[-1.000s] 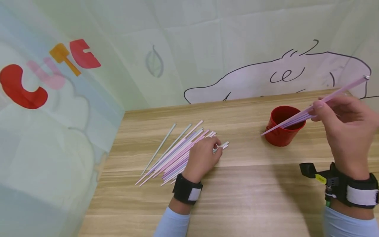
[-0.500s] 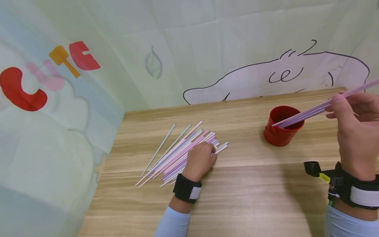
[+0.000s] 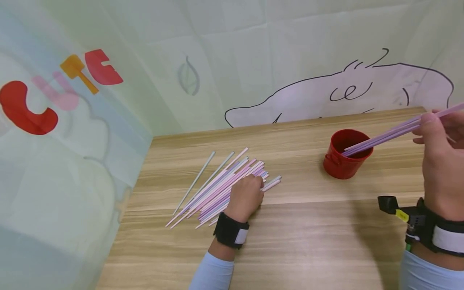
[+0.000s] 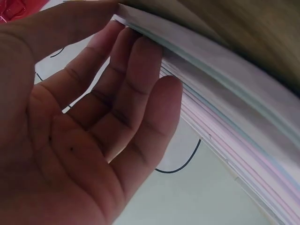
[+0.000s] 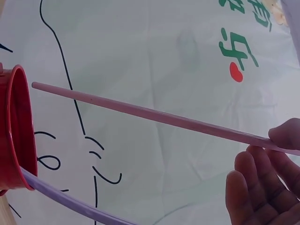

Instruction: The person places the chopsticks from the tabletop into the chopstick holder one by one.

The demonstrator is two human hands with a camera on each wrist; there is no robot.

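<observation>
My right hand [image 3: 442, 161] pinches a long, thin pink stick [image 5: 159, 115] between thumb and fingers. Its lower tip is over the mouth of a small red bucket [image 3: 338, 167]. Purple sticks [image 5: 70, 197] lean out of that bucket, below the pink one. My left hand [image 3: 245, 197] is at the right side of a pile of pastel sticks [image 3: 217, 189] on the table. In the left wrist view, thumb and fingertips pinch a pale white-green stick [image 4: 211, 61] at the pile's edge.
Two grey-green sticks [image 3: 193, 183] lie along the left side of the pile. A wood-grain table [image 3: 301, 241] carries everything. Behind and to the left hangs a printed cloth [image 3: 217, 60] with letters and line drawings.
My right hand has moved right with the pink stick, bringing its tip from the bucket's left side to over its mouth. The left hand has drawn slightly back, its fingers closer together.
</observation>
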